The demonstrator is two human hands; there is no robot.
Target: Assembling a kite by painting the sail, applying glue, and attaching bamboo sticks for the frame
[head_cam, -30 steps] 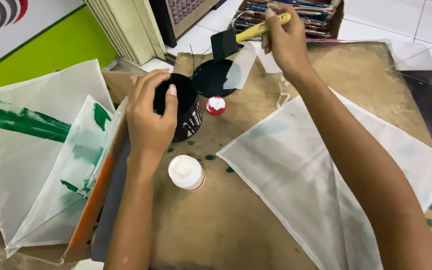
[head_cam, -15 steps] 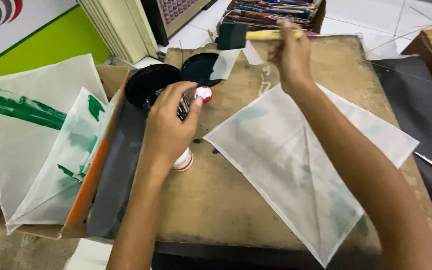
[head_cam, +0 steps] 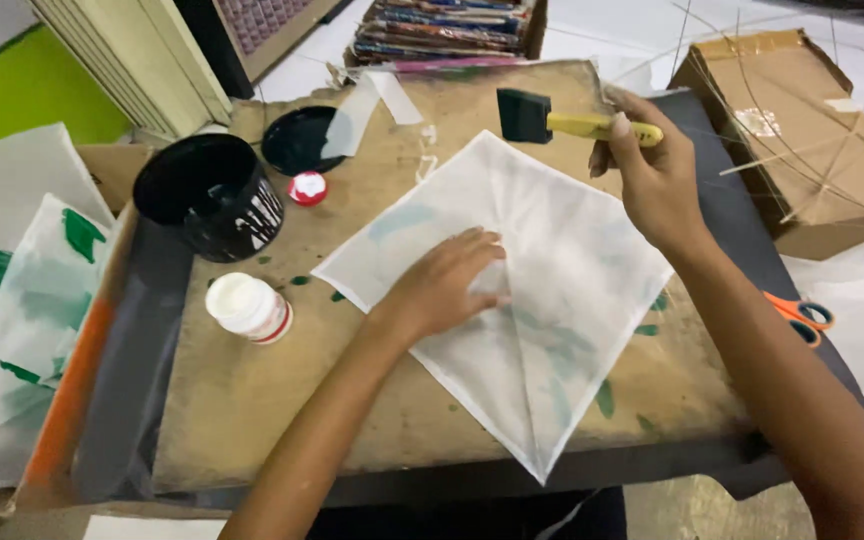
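Left hand (head_cam: 447,285) had left the black paint pot (head_cam: 207,195) and lay flat, fingers spread, pinning the white paper kite (head_cam: 552,300) mid-counter (head_cam: 252,400). Right hand (head_cam: 652,180) gripped the foam brush (head_cam: 552,120), now over the kite's top corner.

Worn brown paint-stained wooden tabletop (head_cam: 252,400), white tiled floor (head_cam: 642,30) beyond, bright green wall panel (head_cam: 22,100) at left, pale cream slatted shutter (head_cam: 132,60) leaning beside it, brown cardboard box (head_cam: 802,130) at right
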